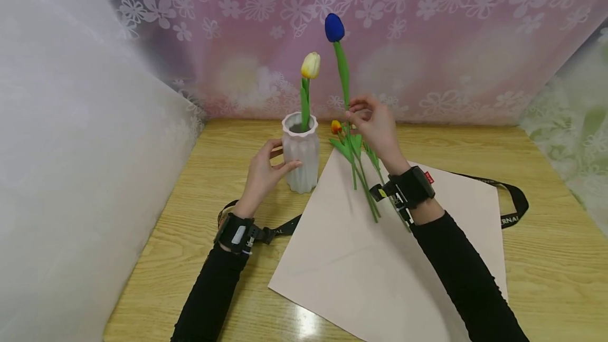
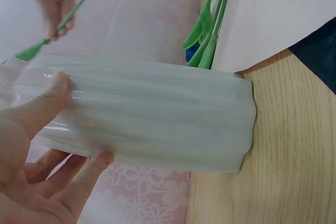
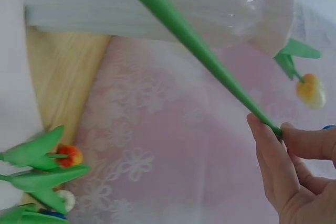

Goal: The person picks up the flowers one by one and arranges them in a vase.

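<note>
The left hand [image 1: 263,169] holds a white vase [image 1: 302,165], thumb and curved fingers against opposite sides. Above those fingers, a yellow tulip [image 1: 311,66] stands in the vase. Further right, a blue tulip [image 1: 334,28] rises above the fingertips of the right hand [image 1: 377,126], which pinch its stem; below them, an orange tulip [image 1: 336,127] lies partly on a pale sheet [image 1: 332,268].

This looks like a small draped booth rather than any recognisable room: a pink floral curtain [image 1: 266,20] hangs across the far side, whitish cloth [image 1: 66,146] closes the left, and green-patterned fabric [image 1: 579,131] the right, all round one wood-grain table [image 1: 546,278]. What lies beyond the hangings is hidden.
</note>
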`<state>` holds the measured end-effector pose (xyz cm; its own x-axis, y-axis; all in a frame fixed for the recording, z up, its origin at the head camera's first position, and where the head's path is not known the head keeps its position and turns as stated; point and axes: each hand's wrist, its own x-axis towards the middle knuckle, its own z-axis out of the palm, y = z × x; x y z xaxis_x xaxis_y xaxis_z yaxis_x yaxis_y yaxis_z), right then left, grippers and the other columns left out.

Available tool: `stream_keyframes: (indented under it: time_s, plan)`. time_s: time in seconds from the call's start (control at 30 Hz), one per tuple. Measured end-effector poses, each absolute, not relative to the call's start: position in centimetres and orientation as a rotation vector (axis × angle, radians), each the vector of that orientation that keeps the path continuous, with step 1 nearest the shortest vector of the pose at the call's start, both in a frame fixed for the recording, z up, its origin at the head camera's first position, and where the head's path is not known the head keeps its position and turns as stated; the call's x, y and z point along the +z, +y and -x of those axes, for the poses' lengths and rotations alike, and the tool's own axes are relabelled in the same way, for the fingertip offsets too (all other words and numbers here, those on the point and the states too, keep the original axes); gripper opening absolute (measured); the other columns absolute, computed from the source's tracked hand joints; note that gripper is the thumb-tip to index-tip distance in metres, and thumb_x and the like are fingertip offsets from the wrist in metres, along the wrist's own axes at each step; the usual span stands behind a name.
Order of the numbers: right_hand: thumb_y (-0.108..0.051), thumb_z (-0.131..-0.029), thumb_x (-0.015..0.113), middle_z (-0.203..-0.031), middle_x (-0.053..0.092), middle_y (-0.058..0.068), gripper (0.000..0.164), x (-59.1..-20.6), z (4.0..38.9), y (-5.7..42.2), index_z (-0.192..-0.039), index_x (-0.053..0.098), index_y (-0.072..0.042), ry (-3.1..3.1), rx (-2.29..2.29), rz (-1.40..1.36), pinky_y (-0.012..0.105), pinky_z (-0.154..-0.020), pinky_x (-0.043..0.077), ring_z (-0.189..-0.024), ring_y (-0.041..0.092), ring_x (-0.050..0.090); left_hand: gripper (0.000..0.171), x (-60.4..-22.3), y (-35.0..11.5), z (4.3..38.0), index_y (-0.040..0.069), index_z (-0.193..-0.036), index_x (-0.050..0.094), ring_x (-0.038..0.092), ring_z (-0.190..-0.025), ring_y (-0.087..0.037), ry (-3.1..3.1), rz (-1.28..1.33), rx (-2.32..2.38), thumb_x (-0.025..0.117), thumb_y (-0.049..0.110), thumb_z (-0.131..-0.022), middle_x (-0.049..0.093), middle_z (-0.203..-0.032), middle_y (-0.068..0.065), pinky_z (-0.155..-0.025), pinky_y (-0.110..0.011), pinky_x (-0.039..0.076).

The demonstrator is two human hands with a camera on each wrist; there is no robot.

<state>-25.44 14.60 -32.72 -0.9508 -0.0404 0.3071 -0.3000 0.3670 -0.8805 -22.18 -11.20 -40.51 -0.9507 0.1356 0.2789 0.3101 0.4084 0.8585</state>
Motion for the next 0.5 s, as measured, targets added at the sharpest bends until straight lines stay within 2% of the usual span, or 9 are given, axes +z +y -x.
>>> stream_keyframes:
  time_s: [0.1, 0.27, 0.5]
  plan:
    - [-0.007, -0.099, 0.065, -0.107, 0.061, 0.012, 0.028, -31.5, 25.2, 14.0, -0.125, 0.059, 0.004, -2.317, 1.653, -0.32, 0.031, -0.074, 0.062, -0.088, 0.024, 0.068, 0.063, -40.5, -11.3, 22.2, 0.001, -0.138, 0.053, 0.058, -0.127, -0.035, -2.498, 0.392, -1.574, 0.083, 0.024, -0.087, 0.056, -0.141, -0.017, -0.093, -0.042, 0.058]
    - [-0.004, -0.098, 0.066, -0.104, 0.061, 0.006, 0.028, -29.9, 24.5, 13.2, -0.125, 0.059, 0.003, -2.098, 1.763, -0.395, 0.032, -0.077, 0.062, -0.085, 0.016, 0.066, 0.061, -40.6, -11.4, 22.3, 0.0, -0.136, 0.054, 0.059, -0.126, -0.035, -2.487, 0.395, -1.58, 0.082, 0.023, -0.087, 0.057, -0.139, -0.016, -0.092, -0.041, 0.059]
    - [-0.003, -0.095, 0.069, -0.1, 0.065, 0.006, 0.026, -27.4, 24.3, 12.3, -0.12, 0.063, 0.003, -1.835, 1.788, -0.523, 0.028, -0.074, 0.062, -0.082, 0.021, 0.069, 0.062, -40.7, -11.3, 22.4, 0.001, -0.137, 0.054, 0.06, -0.125, -0.035, -2.486, 0.41, -1.568, 0.083, 0.023, -0.086, 0.057, -0.14, -0.016, -0.091, -0.04, 0.059]
